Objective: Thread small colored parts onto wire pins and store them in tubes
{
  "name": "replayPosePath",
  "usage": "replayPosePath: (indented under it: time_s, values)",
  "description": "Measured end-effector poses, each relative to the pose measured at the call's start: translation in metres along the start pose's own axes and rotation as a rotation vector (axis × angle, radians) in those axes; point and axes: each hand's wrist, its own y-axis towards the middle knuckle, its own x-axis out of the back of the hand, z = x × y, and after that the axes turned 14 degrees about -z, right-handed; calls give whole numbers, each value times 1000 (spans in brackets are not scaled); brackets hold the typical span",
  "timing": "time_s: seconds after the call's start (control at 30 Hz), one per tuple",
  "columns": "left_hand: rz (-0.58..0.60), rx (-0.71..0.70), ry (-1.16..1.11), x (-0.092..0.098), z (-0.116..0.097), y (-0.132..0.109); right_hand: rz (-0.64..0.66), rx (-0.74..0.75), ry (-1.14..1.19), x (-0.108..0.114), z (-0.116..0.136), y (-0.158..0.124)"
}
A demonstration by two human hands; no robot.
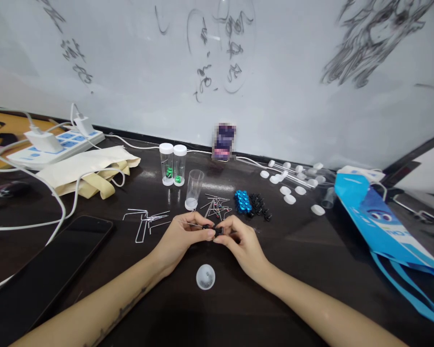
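Observation:
My left hand (183, 233) and my right hand (240, 238) meet over the dark table (304, 250), fingers pinched together on a small black part (217, 232) with a thin metal pin (197, 224) sticking out to the left. Just beyond my fingers lies a heap of thin metal pins (217, 205). To its right sit a cluster of blue caps (242, 201) and a cluster of black caps (259, 205). An open clear tube (194, 189) stands upright behind my hands. A white round lid (205, 277) lies between my forearms.
Two capped tubes with green pieces (173, 165) stand at the back. Bent wires (144, 221) lie left of my hands, a black phone (58, 262) further left. A cloth bag (90, 168), power strip (58, 143), white caps and tubes (292, 180), and blue bag (379, 221) surround the area.

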Motion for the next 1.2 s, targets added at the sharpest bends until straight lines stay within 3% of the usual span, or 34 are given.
replayPosePath:
  time_s: [0.07, 0.23, 0.37, 0.5, 0.67, 0.8, 1.0, 1.2]
  values:
    - [-2, -4, -3, 1, 0, 0, -39, 6, 0, -1, 0, 0]
    - [-2, 4, 15, 2, 1, 1, 65, -22, 11, -1, 1, 2]
    - [-8, -4, -3, 2, 1, 1, -14, -15, -2, -1, 1, 1]
    - [1, 2, 20, 2, 2, 1, 82, -34, 14, 0, 1, 1]
    - [-7, -7, 8, 1, 2, 2, 2, -33, 6, -1, 0, 2]
    - [12, 2, 26, 0, 2, 2, 99, -43, 22, -1, -1, 2]
    - [-16, 5, -5, 1, 0, 1, -29, -41, 27, -2, 1, 1]
    - [1, -2, 37, 0, 0, 0, 97, -19, -30, 0, 0, 2]
